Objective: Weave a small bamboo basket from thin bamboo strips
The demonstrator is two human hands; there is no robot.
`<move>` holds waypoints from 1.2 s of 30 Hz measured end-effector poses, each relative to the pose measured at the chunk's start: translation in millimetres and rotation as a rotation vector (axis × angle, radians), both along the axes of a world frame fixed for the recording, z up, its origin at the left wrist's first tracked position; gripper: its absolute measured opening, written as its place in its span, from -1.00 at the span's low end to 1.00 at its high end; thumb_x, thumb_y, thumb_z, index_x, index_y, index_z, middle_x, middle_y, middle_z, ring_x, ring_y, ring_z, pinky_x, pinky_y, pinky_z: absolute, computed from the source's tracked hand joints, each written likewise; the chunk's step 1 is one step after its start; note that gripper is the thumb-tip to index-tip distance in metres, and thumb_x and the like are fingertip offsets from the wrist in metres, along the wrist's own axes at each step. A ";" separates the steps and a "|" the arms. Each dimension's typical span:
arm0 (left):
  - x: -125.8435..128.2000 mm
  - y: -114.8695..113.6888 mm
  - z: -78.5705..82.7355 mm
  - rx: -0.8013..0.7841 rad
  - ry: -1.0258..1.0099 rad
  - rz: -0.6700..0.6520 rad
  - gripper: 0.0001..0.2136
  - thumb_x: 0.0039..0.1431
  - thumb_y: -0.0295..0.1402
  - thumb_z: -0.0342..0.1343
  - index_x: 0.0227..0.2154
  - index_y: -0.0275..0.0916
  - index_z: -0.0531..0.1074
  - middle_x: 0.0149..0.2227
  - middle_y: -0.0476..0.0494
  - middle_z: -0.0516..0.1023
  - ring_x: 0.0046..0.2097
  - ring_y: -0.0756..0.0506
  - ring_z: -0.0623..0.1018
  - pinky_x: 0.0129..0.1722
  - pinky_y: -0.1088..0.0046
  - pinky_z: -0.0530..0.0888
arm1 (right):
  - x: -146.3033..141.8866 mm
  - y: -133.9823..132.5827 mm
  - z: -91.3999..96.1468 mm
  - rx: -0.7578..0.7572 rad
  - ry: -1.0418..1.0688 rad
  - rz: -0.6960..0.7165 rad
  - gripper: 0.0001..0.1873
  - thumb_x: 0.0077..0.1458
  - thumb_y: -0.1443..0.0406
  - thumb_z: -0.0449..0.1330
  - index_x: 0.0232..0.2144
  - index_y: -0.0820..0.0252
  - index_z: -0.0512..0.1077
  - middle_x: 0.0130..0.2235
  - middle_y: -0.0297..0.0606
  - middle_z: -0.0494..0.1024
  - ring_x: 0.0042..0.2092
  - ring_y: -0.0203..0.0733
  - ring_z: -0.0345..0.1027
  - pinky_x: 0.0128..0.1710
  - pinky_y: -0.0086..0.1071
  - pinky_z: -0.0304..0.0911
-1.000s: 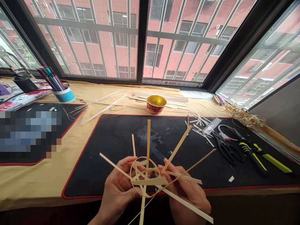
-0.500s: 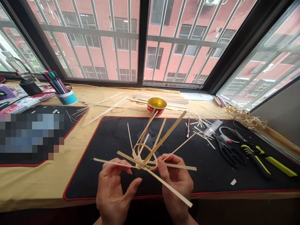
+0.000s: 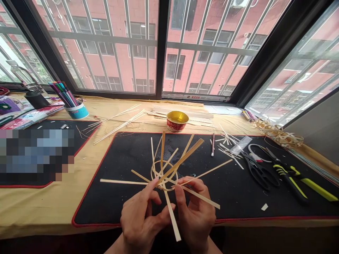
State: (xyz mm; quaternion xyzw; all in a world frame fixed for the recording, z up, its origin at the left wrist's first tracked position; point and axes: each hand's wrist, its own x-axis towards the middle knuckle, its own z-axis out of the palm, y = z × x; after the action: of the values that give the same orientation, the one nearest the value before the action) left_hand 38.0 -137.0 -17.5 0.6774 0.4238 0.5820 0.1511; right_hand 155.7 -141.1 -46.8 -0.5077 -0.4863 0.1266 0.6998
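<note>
Between my hands is a small woven bamboo-strip piece (image 3: 163,187), its pale flat strips fanning out around a thin round hoop. My right hand (image 3: 197,208) is closed, thumb and fingers pinching the hoop's right side where the strips cross. My left hand (image 3: 140,215) rests its index fingertip against the left part of the weave. Its thumb stands apart, close to the strip that points down toward me. The other left fingers are curled under and partly hidden.
A black mat (image 3: 106,201) with a red edge lies beneath. Behind the piece stands a red-and-gold bowl (image 3: 177,121). Scissors (image 3: 258,173), pliers (image 3: 288,180), a pencil (image 3: 212,145) and loose strips (image 3: 227,144) lie to the right. A pen cup (image 3: 76,110) stands at left.
My left hand has moved right, bringing its index finger onto the weave. The woven piece has turned, so its front strip now points more straight down. My right hand keeps its pinch.
</note>
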 end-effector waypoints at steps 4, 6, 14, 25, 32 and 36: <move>0.9 -2.0 1.4 -0.034 0.021 -0.001 -0.54 -0.04 -0.44 0.30 -0.02 -0.11 0.44 -0.50 0.08 0.54 -0.63 0.07 0.40 -0.57 0.62 0.39 | 1.9 -0.4 0.8 -0.003 -0.041 0.007 -0.86 0.11 0.41 0.19 -0.24 0.18 0.35 -0.30 -0.27 0.42 -0.24 -0.29 0.37 -0.30 -0.45 0.41; 0.6 -2.6 1.5 -0.076 0.006 -0.003 -0.61 -0.01 -0.46 0.26 -0.06 -0.13 0.45 -0.50 0.08 0.55 -0.61 0.07 0.44 -0.52 0.62 0.44 | 2.6 -0.2 1.1 0.004 -0.064 -0.003 -0.86 0.11 0.41 0.18 -0.24 0.18 0.35 -0.31 -0.27 0.42 -0.25 -0.29 0.38 -0.29 -0.45 0.40; 2.2 0.6 6.9 -0.132 -0.039 -0.103 -0.67 0.06 -0.52 0.17 -0.09 -0.14 0.37 -0.46 0.09 0.55 -0.51 0.07 0.55 -0.55 0.71 0.45 | 4.5 2.1 2.0 0.092 -0.196 -0.062 -0.86 0.10 0.44 0.18 -0.25 0.20 0.35 -0.33 -0.27 0.44 -0.26 -0.27 0.39 -0.31 -0.39 0.41; -0.6 2.3 0.5 -0.292 -0.029 -0.104 -0.70 0.12 -0.46 0.14 -0.07 -0.15 0.33 -0.49 0.14 0.45 -0.54 0.11 0.47 -0.49 0.66 0.47 | 5.3 0.6 9.4 0.162 -0.346 -0.076 -0.83 0.09 0.50 0.19 -0.26 0.27 0.33 -0.32 -0.27 0.43 -0.24 -0.31 0.36 -0.23 -0.43 0.34; -4.5 1.4 1.9 -0.318 0.007 -0.076 -0.70 0.11 -0.48 0.12 -0.09 -0.14 0.32 -0.46 0.12 0.48 -0.46 0.08 0.54 -0.44 0.69 0.49 | 3.2 2.1 9.9 0.151 -0.349 -0.064 -0.84 0.08 0.52 0.17 -0.28 0.27 0.32 -0.33 -0.27 0.43 -0.25 -0.32 0.37 -0.22 -0.44 0.35; -5.4 0.8 4.1 -0.262 0.006 -0.046 -0.72 0.07 -0.51 0.14 -0.15 -0.13 0.37 -0.45 0.12 0.52 -0.47 0.10 0.55 -0.44 0.72 0.49 | 3.6 0.6 9.7 0.158 -0.368 -0.063 -0.84 0.09 0.49 0.18 -0.27 0.26 0.32 -0.31 -0.25 0.44 -0.22 -0.29 0.39 -0.23 -0.44 0.36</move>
State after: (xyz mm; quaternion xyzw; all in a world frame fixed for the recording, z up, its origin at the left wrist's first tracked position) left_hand 32.6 -136.1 -13.4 0.6632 0.4807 0.5161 0.2503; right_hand 159.3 -140.6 -37.0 -0.4807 -0.5983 -0.0288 0.6404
